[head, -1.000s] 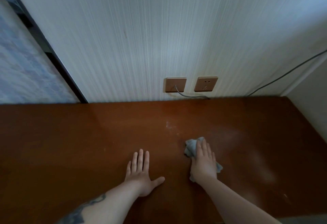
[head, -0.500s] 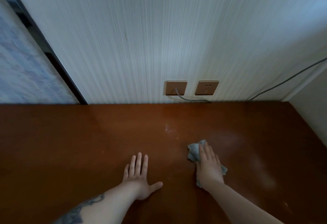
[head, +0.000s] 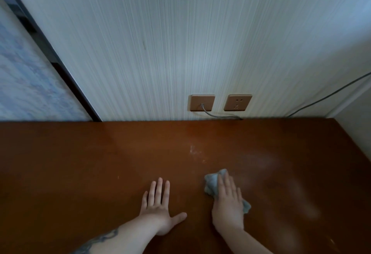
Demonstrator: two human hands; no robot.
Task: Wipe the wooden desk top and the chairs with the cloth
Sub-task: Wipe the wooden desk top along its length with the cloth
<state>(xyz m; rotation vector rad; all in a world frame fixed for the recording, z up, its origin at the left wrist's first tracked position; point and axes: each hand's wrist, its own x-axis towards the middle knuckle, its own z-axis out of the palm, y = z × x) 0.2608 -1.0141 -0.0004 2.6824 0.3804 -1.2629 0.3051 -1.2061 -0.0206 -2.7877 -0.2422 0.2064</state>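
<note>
In the head view, the right hand is lying flat on a crumpled grey-blue cloth, its fingers straight and close together, pressing the cloth onto the wooden counter rather than curling round it; bits of cloth are showing past the fingertips and beside the wrist. The left hand is resting palm-down on the bare wood just beside it, fingers straight and thumb spread, holding nothing and seemingly bracing. The cloth is sitting near the front edge, a little right of centre. To the right of the cloth, pale hazy streaks are spreading across the wood, which I am reading as wiping marks, so that part is probably being covered. A small whitish smudge is lying further back, toward 2 wall sockets, and looks untouched. The broad left stretch is showing no such streaks, so it likely remains to do. No chairs are appearing in this view, so that half of the job cannot be judged.
</note>
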